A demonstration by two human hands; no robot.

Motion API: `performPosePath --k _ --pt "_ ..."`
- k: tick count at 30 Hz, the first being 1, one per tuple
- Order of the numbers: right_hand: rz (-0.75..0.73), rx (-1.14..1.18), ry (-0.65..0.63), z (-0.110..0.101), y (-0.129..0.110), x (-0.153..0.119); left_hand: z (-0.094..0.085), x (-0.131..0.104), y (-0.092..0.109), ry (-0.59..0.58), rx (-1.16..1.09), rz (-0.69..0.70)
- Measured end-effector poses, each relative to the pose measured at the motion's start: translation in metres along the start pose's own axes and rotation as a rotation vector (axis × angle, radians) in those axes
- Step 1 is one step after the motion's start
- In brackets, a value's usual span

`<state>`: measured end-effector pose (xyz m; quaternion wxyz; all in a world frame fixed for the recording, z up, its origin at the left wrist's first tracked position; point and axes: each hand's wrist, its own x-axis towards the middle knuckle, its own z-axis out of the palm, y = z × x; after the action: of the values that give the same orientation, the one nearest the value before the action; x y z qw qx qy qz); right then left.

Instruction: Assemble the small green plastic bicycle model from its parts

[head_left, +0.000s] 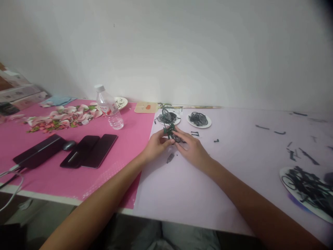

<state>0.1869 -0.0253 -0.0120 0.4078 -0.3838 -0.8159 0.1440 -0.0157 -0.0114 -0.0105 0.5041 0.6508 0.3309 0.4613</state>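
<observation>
Two bare hands (173, 145) grip a small dark-green and black spoked model (171, 131) above a pale lilac worktop (177, 194).

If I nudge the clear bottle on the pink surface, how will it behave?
The bottle stands tall and narrow, so a push near its white cap would probably tip it. Its round body may then roll across the pink surface. The clear, thin-looking wall suggests plastic that could dent if squeezed.
</observation>
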Motion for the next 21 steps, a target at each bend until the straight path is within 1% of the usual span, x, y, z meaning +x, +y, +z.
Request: performPosePath --k 3,7,11,17,21 --pt "-0.003 -0.004 0.015 0.002 0.001 -0.001 0.0 0.0 -0.002 0.012 -0.026 -0.005" --pt "0.017 -0.003 0.028 0.004 0.003 -0.003 0.001 -0.001 -0.004 0.05 -0.069 -0.053" --pt "0.041 -0.008 0.041 0.006 0.006 -0.004 0.002 -0.002 -0.002 0.05 -0.079 -0.069" --pt "0.033 -0.028 0.087 0.009 0.011 -0.004 0.001 -0.002 0.001 0.059 -0.065 -0.094" --pt "0.042 -0.034 0.088 0.009 0.01 -0.005 0.001 -0.002 -0.001 0.056 -0.081 -0.098"
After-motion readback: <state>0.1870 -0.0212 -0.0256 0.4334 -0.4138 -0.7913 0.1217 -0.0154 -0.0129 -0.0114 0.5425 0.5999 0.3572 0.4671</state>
